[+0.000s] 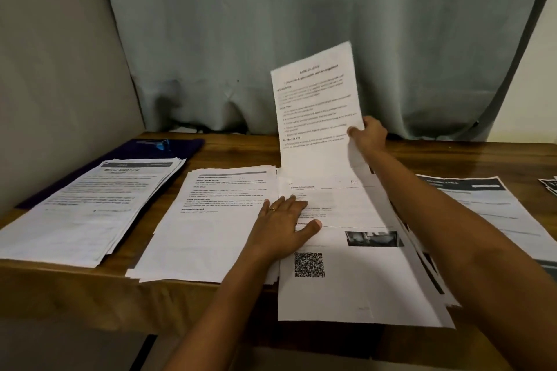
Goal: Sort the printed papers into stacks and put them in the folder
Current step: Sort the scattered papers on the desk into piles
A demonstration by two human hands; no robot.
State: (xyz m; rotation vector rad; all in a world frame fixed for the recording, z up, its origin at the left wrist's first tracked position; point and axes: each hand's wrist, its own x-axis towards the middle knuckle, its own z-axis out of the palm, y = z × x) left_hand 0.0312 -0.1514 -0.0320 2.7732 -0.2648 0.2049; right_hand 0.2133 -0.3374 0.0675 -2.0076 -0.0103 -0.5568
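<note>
Reaching in from the near edge of the wooden table (75, 289), a person's two bare forearms are working over rows of printed papers. The left hand (283, 220), wearing a ring (272, 209), is lying flat with fingers spread, pressing on the seam between the middle stack (211, 226) and the QR-code stack (355, 280), which is overhanging the table's near edge. The right hand (372, 134) is pinching the right edge of a single sheet (316, 105), holding it almost upright above the far end of the QR-code stack. Another stack (90, 208) is sitting toward the left edge, its far end resting on a dark folder (180, 147) at the far left corner. More dark-headed pages (482, 205) are lying toward the right edge. A grey curtain (301, 9) is hanging behind the table.
</note>
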